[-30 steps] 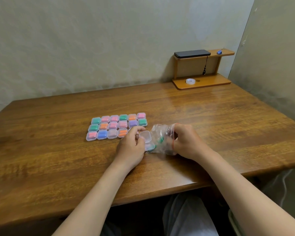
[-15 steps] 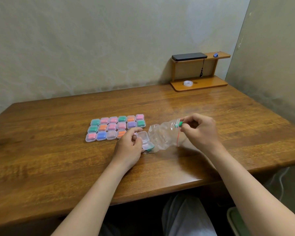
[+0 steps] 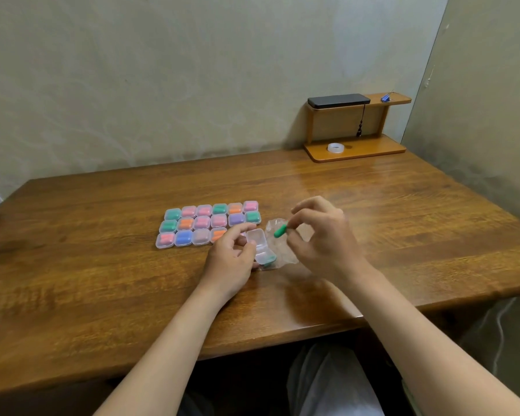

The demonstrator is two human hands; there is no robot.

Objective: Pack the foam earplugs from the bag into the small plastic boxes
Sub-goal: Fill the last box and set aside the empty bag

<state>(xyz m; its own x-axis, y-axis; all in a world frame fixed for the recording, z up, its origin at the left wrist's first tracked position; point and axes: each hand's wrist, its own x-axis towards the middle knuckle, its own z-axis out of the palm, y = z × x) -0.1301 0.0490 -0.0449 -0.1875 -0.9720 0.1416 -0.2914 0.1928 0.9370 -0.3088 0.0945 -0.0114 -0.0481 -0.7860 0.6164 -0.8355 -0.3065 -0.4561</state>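
Note:
My left hand [image 3: 231, 259] holds an open clear plastic box [image 3: 260, 246] on the table, its lid raised; something green shows in its base. My right hand [image 3: 321, 232] pinches a green foam earplug [image 3: 280, 230] between thumb and fingers, just right of the box and above the crumpled clear bag [image 3: 278, 250]. The bag lies on the wood between my hands. Left of the box, several closed small boxes [image 3: 207, 223] filled with coloured earplugs sit in three rows.
A wooden desk shelf [image 3: 354, 148] stands at the table's back right corner with a roll of tape [image 3: 335, 147], a black device [image 3: 338, 100] on top and a blue clip [image 3: 386, 97]. Walls close off the back and right.
My right hand has drawn the green earplug out of the bag and moved left toward the open box. The bag has dropped back onto the table. My left hand has kept its hold on the box.

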